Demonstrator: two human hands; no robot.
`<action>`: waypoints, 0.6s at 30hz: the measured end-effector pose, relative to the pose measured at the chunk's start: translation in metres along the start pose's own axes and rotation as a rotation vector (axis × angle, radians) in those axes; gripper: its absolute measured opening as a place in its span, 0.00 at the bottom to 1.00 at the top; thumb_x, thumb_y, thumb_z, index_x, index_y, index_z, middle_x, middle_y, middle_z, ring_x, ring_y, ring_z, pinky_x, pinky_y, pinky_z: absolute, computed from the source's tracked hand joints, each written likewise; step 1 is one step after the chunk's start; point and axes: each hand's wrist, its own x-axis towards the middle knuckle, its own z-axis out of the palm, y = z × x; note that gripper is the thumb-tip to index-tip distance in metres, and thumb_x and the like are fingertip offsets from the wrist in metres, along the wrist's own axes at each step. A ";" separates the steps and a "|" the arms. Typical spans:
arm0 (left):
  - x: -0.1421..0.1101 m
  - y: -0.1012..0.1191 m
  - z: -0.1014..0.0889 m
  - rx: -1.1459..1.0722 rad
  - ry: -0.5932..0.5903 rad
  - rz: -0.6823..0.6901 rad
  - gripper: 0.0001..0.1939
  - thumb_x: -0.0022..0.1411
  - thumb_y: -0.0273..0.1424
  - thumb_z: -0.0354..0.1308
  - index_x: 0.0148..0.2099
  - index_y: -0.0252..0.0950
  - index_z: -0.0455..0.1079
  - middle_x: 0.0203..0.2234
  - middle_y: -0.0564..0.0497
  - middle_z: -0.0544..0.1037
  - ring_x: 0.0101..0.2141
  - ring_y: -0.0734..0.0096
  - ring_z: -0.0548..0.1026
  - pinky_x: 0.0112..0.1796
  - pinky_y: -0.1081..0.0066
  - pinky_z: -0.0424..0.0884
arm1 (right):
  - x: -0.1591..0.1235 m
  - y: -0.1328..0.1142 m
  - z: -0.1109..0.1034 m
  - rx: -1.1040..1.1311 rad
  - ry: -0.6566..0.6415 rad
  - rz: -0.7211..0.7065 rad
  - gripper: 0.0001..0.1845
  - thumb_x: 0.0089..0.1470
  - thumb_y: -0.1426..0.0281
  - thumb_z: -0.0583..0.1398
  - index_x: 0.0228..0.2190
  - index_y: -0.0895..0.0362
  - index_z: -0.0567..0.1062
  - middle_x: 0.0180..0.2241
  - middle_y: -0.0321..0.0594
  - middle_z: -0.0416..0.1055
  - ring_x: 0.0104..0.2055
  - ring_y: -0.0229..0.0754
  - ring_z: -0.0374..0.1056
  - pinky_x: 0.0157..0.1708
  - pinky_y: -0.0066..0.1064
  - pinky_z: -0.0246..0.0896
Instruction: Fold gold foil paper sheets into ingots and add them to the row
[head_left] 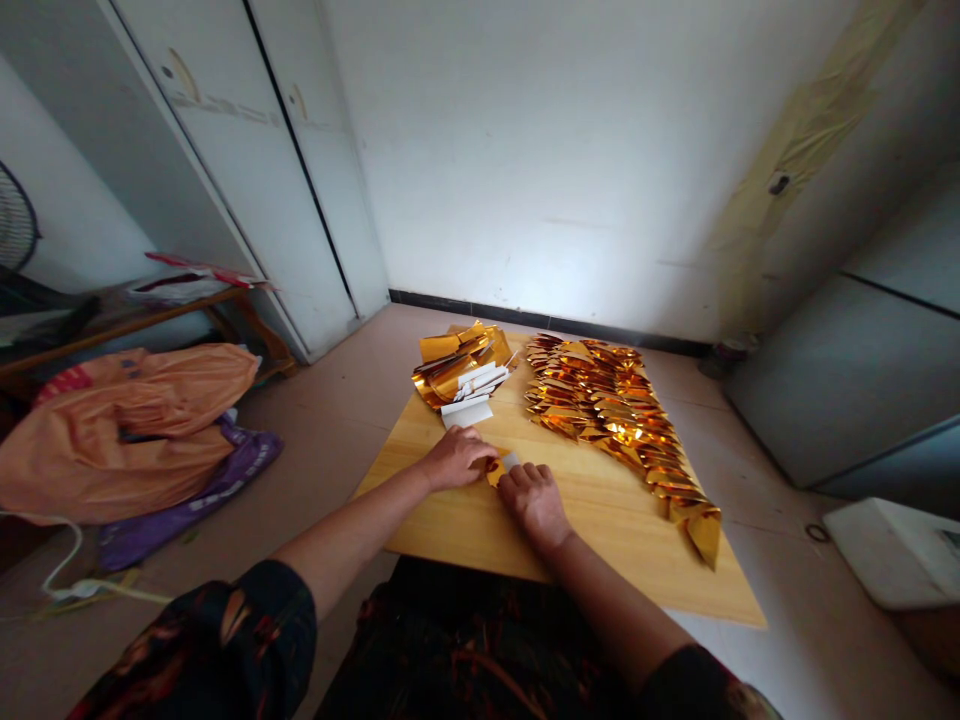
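Between my two hands, low over the wooden board (pixel 465 510), is a small sheet of gold foil paper (pixel 495 472) with a white or pale side showing. My left hand (pixel 459 458) pinches its left edge. On the other side, my right hand (pixel 534 500) has its fingers curled down onto the paper. Just beyond my left hand lies a loose pile of gold foil sheets (pixel 450 365), with white-backed sheets (pixel 469 412) at its near side. Rows of folded gold foil pieces (pixel 592 390) overlap along the board's right side, reaching toward its near right corner.
Grey cabinets (pixel 247 150) stand at the back left, before a white wall (pixel 540 150). An orange cloth or bag (pixel 135 430) and a purple bag (pixel 195 500) lie at the left. A white box (pixel 892 550) sits on the floor at the right.
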 end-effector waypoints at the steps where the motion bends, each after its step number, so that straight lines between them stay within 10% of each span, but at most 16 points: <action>1: 0.001 0.000 0.000 0.011 0.003 0.019 0.10 0.58 0.34 0.57 0.43 0.45 0.74 0.33 0.53 0.78 0.39 0.67 0.72 0.40 0.69 0.61 | 0.000 0.001 0.001 -0.013 0.005 -0.024 0.05 0.58 0.72 0.57 0.30 0.56 0.72 0.31 0.39 0.70 0.34 0.42 0.61 0.34 0.35 0.46; 18: 0.002 0.006 -0.001 -0.132 0.014 0.156 0.15 0.51 0.25 0.56 0.44 0.37 0.70 0.40 0.48 0.77 0.42 0.65 0.73 0.45 0.68 0.65 | -0.007 -0.006 0.004 -0.071 0.122 -0.057 0.07 0.59 0.75 0.53 0.37 0.57 0.70 0.29 0.40 0.69 0.32 0.43 0.60 0.39 0.39 0.48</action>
